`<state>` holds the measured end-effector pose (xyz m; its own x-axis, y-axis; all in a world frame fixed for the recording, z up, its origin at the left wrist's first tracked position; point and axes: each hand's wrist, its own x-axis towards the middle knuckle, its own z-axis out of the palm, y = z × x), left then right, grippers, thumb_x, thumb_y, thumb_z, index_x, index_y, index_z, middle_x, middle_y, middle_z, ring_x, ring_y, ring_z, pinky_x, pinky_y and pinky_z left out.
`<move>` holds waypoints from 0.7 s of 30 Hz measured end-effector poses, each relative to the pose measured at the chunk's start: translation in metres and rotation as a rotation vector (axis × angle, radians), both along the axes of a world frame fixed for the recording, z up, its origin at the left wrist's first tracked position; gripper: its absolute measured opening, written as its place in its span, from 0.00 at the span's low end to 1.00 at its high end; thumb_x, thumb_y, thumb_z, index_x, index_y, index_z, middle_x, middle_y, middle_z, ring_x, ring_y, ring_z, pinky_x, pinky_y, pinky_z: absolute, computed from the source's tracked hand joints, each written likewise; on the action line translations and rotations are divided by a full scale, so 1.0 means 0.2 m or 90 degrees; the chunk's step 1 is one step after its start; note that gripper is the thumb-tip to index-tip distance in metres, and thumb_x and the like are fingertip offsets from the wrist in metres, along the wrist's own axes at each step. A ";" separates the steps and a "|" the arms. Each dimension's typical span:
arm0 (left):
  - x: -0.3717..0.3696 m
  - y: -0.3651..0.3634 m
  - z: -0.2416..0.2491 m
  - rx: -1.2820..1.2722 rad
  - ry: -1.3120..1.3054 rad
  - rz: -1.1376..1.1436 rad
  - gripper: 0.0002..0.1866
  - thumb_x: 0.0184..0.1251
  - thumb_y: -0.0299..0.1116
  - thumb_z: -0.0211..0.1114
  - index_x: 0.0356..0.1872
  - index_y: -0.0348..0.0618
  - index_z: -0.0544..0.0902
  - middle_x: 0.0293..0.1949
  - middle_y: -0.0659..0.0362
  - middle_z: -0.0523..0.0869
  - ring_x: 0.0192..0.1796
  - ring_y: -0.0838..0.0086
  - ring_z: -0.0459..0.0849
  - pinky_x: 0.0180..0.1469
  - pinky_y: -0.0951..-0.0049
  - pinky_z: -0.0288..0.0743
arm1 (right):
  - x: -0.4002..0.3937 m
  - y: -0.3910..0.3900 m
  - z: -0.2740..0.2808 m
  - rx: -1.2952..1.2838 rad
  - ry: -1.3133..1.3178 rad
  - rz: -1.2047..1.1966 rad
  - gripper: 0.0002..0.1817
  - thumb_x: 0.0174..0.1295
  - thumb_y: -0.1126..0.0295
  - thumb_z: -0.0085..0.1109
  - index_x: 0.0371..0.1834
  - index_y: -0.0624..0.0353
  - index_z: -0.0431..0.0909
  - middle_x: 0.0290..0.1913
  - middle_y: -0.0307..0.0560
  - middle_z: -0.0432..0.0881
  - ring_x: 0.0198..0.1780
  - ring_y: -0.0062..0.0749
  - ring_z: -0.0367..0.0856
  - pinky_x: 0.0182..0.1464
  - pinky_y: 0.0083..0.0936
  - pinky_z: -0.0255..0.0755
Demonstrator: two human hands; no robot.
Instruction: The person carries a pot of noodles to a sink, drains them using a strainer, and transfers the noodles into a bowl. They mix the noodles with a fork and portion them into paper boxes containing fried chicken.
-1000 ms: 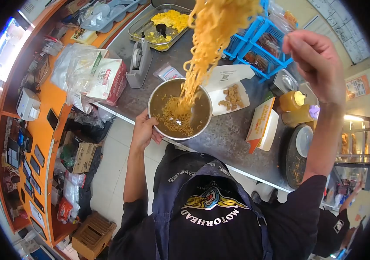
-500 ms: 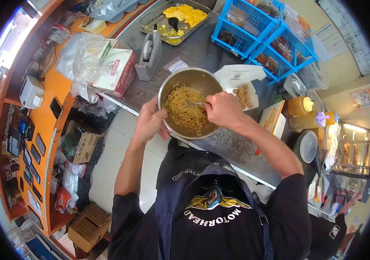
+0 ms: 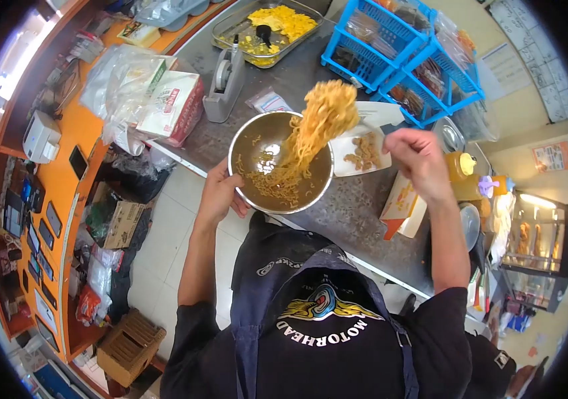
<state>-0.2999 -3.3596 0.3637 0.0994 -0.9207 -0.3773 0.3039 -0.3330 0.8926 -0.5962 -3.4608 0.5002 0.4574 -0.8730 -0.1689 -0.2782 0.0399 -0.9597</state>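
My left hand (image 3: 219,193) grips the left rim of a round metal bowl (image 3: 236,149), thumb on the edge and fingers underneath. Some noodles (image 3: 280,187) lie in the bowl, and a large clump of noodles (image 3: 329,110) hangs raised above its right side. My right hand (image 3: 418,159) is closed, to the right of the raised clump, around what seems to be a fork; its head is hidden in the noodles and its handle barely shows. Between the bowl and my right hand lies an open white carton (image 3: 347,147) holding brown fried pieces (image 3: 365,153).
Blue plastic baskets (image 3: 397,60) with packets stand at the back. Behind left are a tray (image 3: 274,60) of yellow food and a tape dispenser (image 3: 223,86). An orange-white box (image 3: 400,209) and sauce bottles (image 3: 460,166) sit at right. Another person (image 3: 490,366) is at lower right.
My right hand has moved right, out of the bowl, and a clump of noodles has come up over the rim. My left hand and the bowl have shifted slightly left.
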 end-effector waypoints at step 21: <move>-0.08 -0.05 -0.16 -0.001 0.045 0.001 0.21 0.53 0.21 0.46 0.51 0.31 0.71 0.17 0.51 0.79 0.09 0.71 0.76 0.05 0.77 0.70 | -0.31 -0.09 0.78 -0.221 -0.108 -0.104 0.13 0.67 0.63 0.49 0.36 0.64 0.74 0.19 0.24 0.52 0.19 0.06 0.46 0.17 0.10 0.36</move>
